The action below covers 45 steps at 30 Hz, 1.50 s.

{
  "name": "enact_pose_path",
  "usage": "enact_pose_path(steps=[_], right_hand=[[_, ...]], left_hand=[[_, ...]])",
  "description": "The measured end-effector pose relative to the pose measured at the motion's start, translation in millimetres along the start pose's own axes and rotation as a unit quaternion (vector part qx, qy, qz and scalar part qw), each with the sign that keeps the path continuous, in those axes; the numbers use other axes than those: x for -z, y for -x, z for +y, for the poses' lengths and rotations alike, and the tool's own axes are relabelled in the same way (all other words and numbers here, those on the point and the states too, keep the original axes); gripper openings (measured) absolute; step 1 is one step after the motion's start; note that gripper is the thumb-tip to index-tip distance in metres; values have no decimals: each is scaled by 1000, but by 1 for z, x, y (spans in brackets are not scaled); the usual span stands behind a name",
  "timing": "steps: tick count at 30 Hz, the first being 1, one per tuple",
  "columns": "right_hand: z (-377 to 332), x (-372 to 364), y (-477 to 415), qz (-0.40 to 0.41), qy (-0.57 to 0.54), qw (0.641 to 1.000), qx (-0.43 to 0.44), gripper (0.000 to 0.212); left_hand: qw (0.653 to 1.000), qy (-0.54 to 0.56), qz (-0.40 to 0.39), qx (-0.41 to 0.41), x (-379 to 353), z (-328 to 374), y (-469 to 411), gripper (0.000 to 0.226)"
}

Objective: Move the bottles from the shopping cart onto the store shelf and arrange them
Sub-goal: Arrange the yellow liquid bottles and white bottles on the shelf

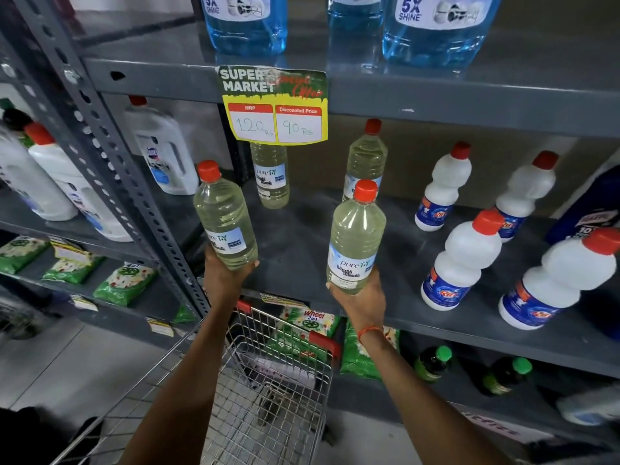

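My left hand (223,280) grips the base of a clear bottle (223,214) of pale yellow liquid with a red cap, held upright at the left front edge of the grey middle shelf (436,317). My right hand (364,302) holds a second such bottle (356,243) from below, upright over the shelf's front. Two more of the same bottles stand deeper on the shelf: one (271,176) behind the price tag, one (367,156) further right. The wire shopping cart (268,397) sits below my arms, its basket showing no bottles.
Several white red-capped bottles (466,260) fill the shelf's right side. A yellow price tag (275,107) hangs from the shelf above, where blue liquid jugs (436,28) stand. A perforated grey upright (110,152) borders the left. Green packets (124,283) and green-capped dark bottles (432,362) lie on lower shelves.
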State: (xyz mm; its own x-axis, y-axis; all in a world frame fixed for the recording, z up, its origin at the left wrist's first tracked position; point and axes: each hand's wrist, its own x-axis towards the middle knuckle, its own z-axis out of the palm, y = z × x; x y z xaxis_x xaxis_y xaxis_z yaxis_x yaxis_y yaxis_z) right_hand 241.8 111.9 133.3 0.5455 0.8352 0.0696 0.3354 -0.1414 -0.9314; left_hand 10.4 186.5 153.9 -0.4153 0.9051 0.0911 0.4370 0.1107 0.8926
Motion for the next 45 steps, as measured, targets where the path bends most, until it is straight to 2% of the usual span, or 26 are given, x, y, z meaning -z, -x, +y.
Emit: enact_pose_path(steps=[25,28,33,36,38,42,45], right_hand=[[-3,7,5,-3,-6,1000,-2,74],[-3,8,5,-11,0,1000,-4,84],[-3,7,2,-33,8,999,-29,119],[-10,14,6,-58,-8,998,-27,128],[-14,26,18,-43,-14,999,17,113],[-20,77,45,50,-30,984,170,54],[-11,132,45,119,-29,969,216,41]], left_hand=[[999,-36,-24,-5,-2,-1,2,97],[999,-29,-35,-5,-2,3,5,100],[1000,-5,-24,17,-10,17,32,117],[999,-26,-35,1,-19,40,78,107],[998,-22,-31,-57,-27,59,115,97],[972,16,-27,-231,-51,100,190,77],[953,49,-36,-296,-81,128,238,66]])
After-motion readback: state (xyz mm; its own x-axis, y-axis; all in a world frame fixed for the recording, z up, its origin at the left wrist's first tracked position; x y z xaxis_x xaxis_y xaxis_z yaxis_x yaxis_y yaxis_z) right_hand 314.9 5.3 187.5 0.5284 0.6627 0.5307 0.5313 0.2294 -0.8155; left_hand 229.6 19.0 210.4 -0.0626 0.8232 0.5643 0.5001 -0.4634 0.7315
